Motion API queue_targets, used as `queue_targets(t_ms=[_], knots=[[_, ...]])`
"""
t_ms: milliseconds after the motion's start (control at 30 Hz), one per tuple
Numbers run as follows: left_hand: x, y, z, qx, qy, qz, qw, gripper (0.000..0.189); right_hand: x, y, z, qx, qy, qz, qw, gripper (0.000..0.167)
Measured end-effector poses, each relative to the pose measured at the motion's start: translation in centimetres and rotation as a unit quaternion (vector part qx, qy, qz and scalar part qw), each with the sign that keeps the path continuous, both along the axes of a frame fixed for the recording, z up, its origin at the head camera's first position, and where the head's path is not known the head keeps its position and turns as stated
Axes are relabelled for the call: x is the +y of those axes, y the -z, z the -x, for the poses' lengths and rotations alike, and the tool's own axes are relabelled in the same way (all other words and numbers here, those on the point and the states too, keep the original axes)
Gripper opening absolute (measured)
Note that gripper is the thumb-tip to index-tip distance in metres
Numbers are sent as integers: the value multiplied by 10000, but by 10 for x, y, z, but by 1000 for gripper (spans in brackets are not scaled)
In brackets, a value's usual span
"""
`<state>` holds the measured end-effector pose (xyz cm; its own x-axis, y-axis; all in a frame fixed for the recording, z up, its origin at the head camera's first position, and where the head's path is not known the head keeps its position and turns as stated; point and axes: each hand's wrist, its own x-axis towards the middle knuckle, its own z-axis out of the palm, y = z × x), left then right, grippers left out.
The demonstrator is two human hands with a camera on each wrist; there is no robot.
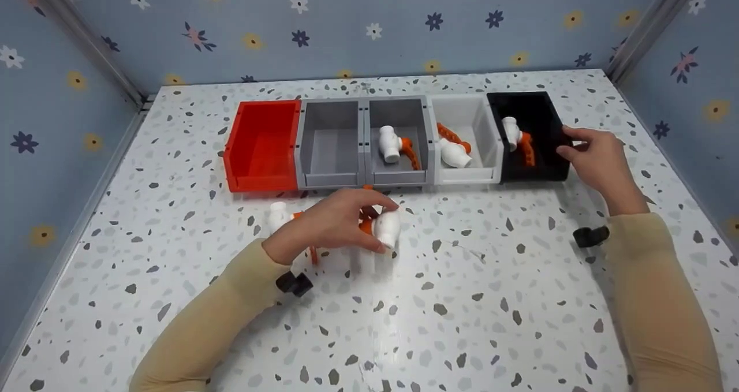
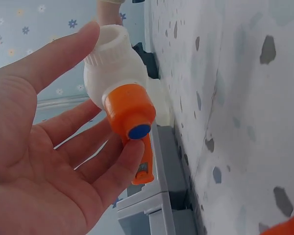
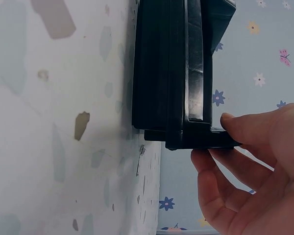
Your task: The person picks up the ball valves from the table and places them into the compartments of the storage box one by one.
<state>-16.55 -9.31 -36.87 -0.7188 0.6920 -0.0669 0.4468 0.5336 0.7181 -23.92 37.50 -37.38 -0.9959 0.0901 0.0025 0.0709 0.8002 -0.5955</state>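
My left hand (image 1: 340, 219) grips a white ball valve (image 1: 388, 228) with an orange handle, fingers and thumb on its white body, over the table in front of the grey bins. In the left wrist view the valve's blue-tipped orange stem (image 2: 138, 130) faces the camera. Partly hidden behind this hand and wrist, another white valve (image 1: 278, 214) lies on the table. At the far right, my right hand (image 1: 600, 161) pinches the side rim of a black bin (image 1: 542, 112), thumb on one face and fingers on the other. A white-and-orange valve (image 1: 511, 133) lies inside that bin.
Left of the black bin, in one row, stand a white bin (image 1: 467, 175) and a grey bin (image 1: 398, 177), each holding a valve, then an empty grey bin (image 1: 331, 179) and an empty red bin (image 1: 262, 183). A flowered wall (image 1: 375, 11) rises behind the speckled table (image 1: 462, 311).
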Motion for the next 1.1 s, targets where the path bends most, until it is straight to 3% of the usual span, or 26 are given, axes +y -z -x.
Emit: queue_targets(t_ms=[600, 833, 1100], knots=[[-21, -11, 8, 220, -376, -76, 9990, 62, -1, -1, 1, -114, 47, 131, 9998, 55], [-26, -16, 8, 134, -715, -102, 9973, 64, 0, 0, -1, 32, -25, 38, 10000, 54], [-30, -17, 13, 364, -953, -213, 9946, 62, 0, 0, 0, -25, -20, 47, 10000, 55]])
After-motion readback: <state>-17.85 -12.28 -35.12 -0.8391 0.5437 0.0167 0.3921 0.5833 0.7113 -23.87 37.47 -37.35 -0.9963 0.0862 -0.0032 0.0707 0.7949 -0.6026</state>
